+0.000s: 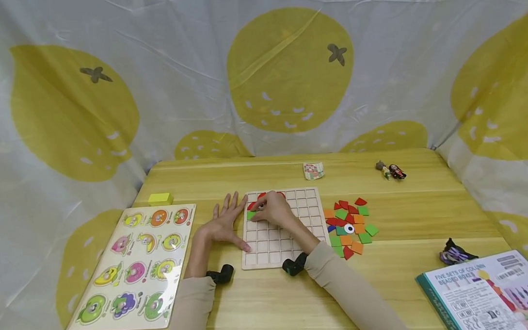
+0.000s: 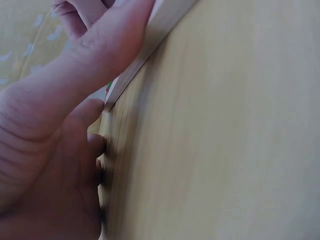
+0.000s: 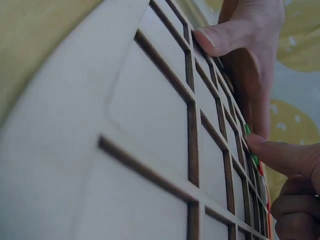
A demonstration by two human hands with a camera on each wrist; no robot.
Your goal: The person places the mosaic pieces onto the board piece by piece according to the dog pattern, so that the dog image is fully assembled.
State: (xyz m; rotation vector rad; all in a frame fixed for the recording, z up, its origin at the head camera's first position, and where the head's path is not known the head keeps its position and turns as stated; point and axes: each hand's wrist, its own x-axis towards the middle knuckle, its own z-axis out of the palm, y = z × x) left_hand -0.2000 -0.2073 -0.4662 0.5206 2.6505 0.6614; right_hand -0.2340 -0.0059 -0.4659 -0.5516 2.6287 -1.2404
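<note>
A pale wooden grid board (image 1: 273, 257) lies mid-table, with red pieces (image 1: 251, 205) along its upper left squares. My left hand (image 1: 224, 227) is spread along the board's left edge; its thumb (image 2: 112, 45) rests at the rim. Over the board's upper left, my right hand (image 1: 274, 211) has thumb and forefinger at a green tile (image 1: 250, 215), pinching it. The right wrist view shows that green tile (image 3: 248, 129) tilted at the fingertip, the other fingers curled. Part of the red row is hidden by the right hand.
Loose red, orange and green tiles (image 1: 359, 228) and an eye disc (image 1: 348, 228) lie right of the board. A fruit puzzle board (image 1: 136, 257) and yellow block (image 1: 160, 199) are left. A picture card (image 1: 313, 171), small figures (image 1: 391, 170), dark bundle (image 1: 455, 253) and box (image 1: 482, 283) surround them.
</note>
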